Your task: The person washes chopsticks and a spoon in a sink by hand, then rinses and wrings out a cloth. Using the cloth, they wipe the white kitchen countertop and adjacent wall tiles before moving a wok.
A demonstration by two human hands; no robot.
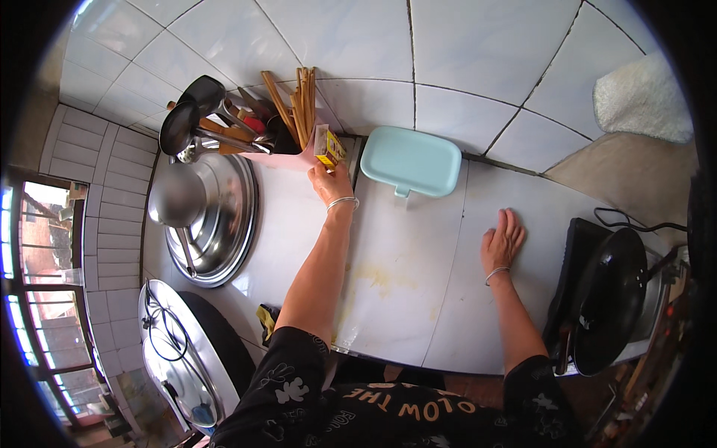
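Observation:
My left hand (329,180) holds the lower end of a small yellow and brown printed box (330,148), which leans beside the pink utensil holder (280,161). Chopsticks (304,106), ladles and a knife stand in that holder. To the right, near the wall, lies a light blue rectangular plastic lid or container (413,159) with a tab towards me; whether it is a lid alone cannot be told. My right hand (503,239) rests palm down on the white tiled counter (403,252), its fingers slightly apart and holding nothing.
Round metal lids or basins (235,224) lie on the left with a ladle on top. Below them is an appliance with a coiled cord (168,330). A black wok (610,302) sits at the right. A white towel (641,101) hangs at upper right; a yellow and black cloth (266,322) lies near my left forearm.

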